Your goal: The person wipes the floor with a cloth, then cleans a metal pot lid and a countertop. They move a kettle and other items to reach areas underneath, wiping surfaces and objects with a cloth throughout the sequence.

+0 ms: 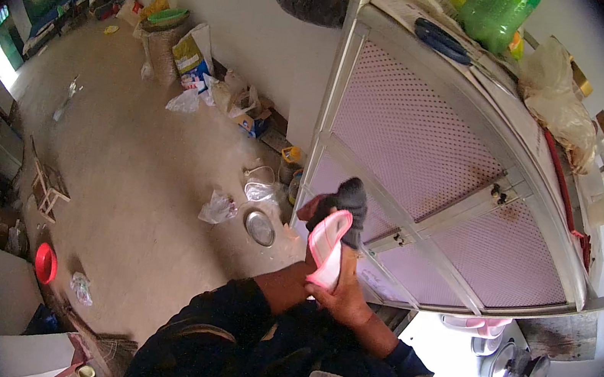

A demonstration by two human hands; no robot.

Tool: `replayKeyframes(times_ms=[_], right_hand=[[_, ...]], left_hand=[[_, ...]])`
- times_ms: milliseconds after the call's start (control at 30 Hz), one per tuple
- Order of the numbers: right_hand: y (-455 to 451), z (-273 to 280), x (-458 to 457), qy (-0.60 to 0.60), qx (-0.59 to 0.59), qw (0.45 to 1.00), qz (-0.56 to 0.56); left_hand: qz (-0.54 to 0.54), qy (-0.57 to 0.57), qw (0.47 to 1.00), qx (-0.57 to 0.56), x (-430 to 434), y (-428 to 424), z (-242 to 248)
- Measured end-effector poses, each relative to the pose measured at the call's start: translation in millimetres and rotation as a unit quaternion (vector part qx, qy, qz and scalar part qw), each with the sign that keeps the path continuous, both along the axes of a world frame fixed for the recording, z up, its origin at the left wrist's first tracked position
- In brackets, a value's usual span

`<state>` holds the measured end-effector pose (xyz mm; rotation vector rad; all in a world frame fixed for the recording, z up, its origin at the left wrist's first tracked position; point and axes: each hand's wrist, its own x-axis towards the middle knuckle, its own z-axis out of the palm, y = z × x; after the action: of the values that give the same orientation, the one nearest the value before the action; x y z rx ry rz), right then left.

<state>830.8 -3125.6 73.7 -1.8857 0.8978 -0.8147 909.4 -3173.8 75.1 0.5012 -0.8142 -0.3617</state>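
My right hand point(345, 296) grips a white cloth piece with pink edging point(331, 250), its thumb pressed on the lower end. My left hand is mostly hidden behind this cloth; its bare wrist point(288, 286) comes in from the left. Just beyond the cloth, where the left fingers would be, is a dark grey fabric piece point(352, 204) with a maroon patch on its left side. Whether it is worn as a glove or held cannot be told. Both hands are together in front of my body, close to the metal cabinet point(418, 228) with perforated, pinkish door panels.
On the cabinet top lie scissors point(443, 40), a green plastic bottle point(497, 16) and plastic bags point(561, 97). A metal plate point(260, 227) and a plastic bag point(218, 207) lie on the floor. Pots point(500, 364) stand at lower right, a wooden stool point(50, 191) and red basin point(45, 262) at left.
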Motion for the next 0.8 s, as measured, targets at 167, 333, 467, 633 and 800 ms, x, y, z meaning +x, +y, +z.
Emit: replayKeyframes(times_ms=[167,333,467,633,800], right_hand=[[-13,-21,-23,-0.184,0.188,0.965,-0.001],[-3,3,-77,-0.364,0.204,0.904,-0.09],[31,39,-107,-0.319,0.158,0.897,-0.262],[62,44,-127,-0.341,0.146,0.867,-0.334],[85,31,-148,-0.281,0.146,0.839,-0.443]], left_hand=[[0.049,-0.166,0.945,0.277,79,-31,-44],[0.047,-0.069,0.976,0.202,140,-61,27],[0.023,-0.168,0.984,0.059,154,-120,84],[0.157,-0.272,0.949,0.015,118,-182,96],[0.193,-0.278,0.934,0.114,105,-177,-19]])
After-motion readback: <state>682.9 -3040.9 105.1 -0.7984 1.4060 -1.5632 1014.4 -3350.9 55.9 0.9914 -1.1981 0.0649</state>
